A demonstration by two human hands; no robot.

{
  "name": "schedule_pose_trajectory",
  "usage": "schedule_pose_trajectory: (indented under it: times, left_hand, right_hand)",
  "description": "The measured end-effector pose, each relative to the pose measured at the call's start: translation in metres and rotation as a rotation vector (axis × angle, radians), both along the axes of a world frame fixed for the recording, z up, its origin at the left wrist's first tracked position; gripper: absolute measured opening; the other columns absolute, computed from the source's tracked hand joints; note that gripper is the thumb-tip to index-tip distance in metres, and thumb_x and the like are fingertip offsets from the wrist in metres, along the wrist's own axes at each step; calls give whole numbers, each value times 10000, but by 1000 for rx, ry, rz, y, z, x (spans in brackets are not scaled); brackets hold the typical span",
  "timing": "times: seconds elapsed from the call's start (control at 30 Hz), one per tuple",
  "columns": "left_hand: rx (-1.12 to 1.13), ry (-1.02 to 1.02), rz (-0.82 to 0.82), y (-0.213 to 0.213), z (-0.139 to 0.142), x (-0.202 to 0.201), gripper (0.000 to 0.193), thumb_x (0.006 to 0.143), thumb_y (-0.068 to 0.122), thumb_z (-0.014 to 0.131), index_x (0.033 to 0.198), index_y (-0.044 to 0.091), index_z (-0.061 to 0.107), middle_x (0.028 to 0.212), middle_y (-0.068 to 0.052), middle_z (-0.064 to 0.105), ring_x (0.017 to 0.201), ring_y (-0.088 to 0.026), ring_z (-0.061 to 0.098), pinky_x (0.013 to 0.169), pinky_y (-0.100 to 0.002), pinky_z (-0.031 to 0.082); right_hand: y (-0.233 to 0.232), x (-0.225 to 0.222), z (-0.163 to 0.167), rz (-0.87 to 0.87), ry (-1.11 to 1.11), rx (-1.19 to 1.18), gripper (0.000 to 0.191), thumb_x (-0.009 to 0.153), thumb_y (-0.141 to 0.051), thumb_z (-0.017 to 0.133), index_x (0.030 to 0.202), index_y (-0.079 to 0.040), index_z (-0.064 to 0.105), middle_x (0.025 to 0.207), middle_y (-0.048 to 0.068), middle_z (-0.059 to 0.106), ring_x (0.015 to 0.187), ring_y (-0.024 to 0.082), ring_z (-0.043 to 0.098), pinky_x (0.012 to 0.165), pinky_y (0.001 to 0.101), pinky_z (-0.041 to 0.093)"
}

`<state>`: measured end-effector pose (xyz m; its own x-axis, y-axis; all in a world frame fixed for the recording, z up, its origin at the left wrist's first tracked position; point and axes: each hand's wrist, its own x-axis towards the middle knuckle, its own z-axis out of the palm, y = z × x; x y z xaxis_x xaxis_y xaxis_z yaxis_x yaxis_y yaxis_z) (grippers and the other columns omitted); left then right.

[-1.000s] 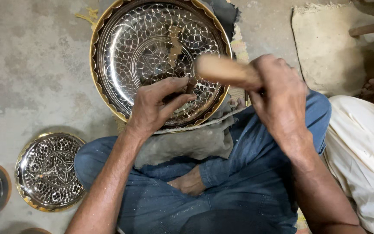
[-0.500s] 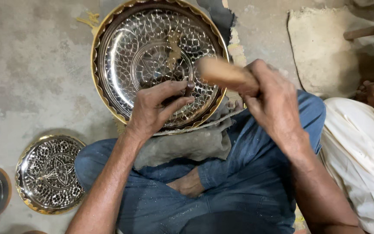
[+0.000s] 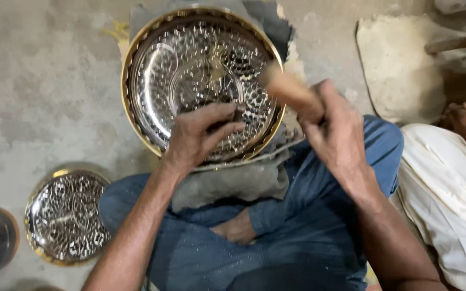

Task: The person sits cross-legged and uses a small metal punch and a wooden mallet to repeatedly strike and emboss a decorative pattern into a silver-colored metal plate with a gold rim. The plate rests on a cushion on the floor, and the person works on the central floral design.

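I see the large round embossed silver tray with a gold rim (image 3: 190,70) on grey cloth over the knees, propped for work | left hand (image 3: 200,134) grip pinching a small dark tool on its centre, steadying it | right hand (image 3: 335,129) grip closed on a wooden mallet handle (image 3: 287,89), raised above.

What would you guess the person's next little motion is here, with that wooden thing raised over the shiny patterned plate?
Probably a short downward tap. The right hand grips a wooden mallet lifted above the large plate, while the left hand rests on the plate's patterned face, fingers pinched as if steadying a small tool, though that is too hidden to be sure. Raised mallet plus braced fingers suggest a strike there.
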<state>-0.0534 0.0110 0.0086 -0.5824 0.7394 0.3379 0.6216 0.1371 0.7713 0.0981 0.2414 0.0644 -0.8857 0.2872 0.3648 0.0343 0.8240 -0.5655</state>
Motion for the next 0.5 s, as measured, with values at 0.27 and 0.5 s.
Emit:
schedule_pose_trajectory:
  times: [0.27, 0.5]
  left_hand:
    - [30, 77, -14, 0, 0, 0, 303, 939, 249, 780, 1201, 106, 725, 1117, -70, 785, 982, -192, 779, 824, -316, 656]
    - [58, 97, -13, -3, -4, 2, 299, 949, 275, 782, 1187, 105, 719, 1139, -61, 771, 996, -183, 776, 827, -316, 654]
  right_hand:
    - [-3, -5, -4, 55, -11, 274, 404, 787, 8, 758, 1115, -25, 525, 925, 189, 630, 871, 371, 644, 771, 475, 517]
    - [-1, -4, 10, 35, -77, 198, 404, 787, -24, 773, 1111, -47, 533, 984, 163, 652, 940, 366, 659, 813, 473, 513]
